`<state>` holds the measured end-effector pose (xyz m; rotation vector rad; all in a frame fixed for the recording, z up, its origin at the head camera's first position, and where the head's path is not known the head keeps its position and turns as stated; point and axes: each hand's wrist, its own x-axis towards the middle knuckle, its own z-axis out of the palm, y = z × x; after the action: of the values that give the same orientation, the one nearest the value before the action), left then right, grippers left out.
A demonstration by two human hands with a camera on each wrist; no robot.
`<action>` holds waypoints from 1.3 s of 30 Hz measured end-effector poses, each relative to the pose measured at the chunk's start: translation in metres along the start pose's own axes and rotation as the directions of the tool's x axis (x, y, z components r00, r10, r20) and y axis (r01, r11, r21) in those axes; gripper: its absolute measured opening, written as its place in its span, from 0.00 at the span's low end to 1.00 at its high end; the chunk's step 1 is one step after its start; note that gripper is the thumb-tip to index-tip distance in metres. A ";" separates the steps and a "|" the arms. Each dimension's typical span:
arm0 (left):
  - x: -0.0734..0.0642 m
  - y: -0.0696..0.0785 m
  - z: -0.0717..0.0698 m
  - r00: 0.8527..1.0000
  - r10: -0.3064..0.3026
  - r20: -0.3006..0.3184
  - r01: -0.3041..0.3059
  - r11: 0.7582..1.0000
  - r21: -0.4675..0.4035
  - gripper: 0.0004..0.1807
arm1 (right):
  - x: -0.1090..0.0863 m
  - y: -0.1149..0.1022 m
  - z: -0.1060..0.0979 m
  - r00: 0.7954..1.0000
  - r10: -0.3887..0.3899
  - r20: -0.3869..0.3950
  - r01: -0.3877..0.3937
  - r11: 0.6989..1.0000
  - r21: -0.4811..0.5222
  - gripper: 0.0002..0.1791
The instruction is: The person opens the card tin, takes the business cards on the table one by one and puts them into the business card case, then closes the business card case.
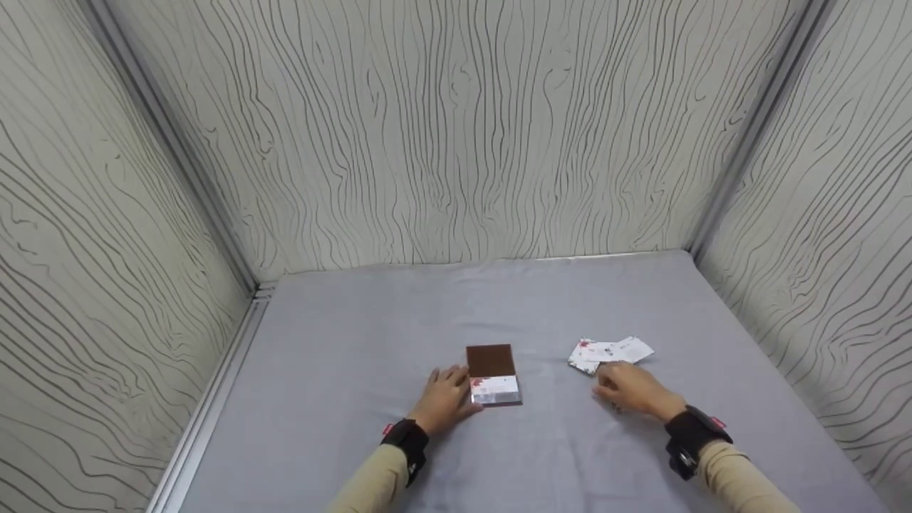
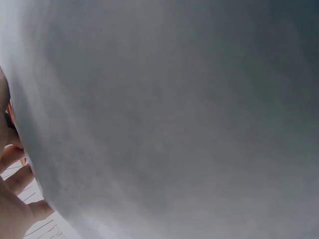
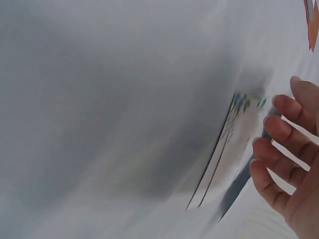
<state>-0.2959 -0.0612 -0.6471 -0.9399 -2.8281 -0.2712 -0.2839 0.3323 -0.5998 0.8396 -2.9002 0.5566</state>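
A brown card holder point(image 1: 490, 360) lies unfolded on the grey cloth, a white card with a red floral print point(image 1: 495, 385) in its lower half. My left hand point(image 1: 445, 402) rests at the holder's left side, fingers spread and thumb by the lower left corner. To the right, several white printed cards point(image 1: 611, 350) lie overlapping in a loose pile. At their near edge is my right hand point(image 1: 634, 388). In the right wrist view its fingers point(image 3: 279, 129) are loosely bent beside cards point(image 3: 229, 149), with nothing seen in their grip. The left wrist view shows mostly blurred cloth.
Grey cloth point(image 1: 356, 328) with slight wrinkles covers the table. Wood-grain patterned panels point(image 1: 456, 142) stand at the back and on both sides. A metal rail point(image 1: 214, 413) runs along the left edge.
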 end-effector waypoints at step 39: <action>0.000 0.006 -0.007 0.998 -0.036 0.054 0.039 0.998 -0.040 0.34 | -0.028 0.021 -0.008 0.965 0.254 0.070 -0.254 0.967 -0.010 0.27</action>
<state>-0.2915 -0.0579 -0.6398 -0.9161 -2.9018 -0.3144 -0.2710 0.3660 -0.6034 0.4973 -3.0953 0.5545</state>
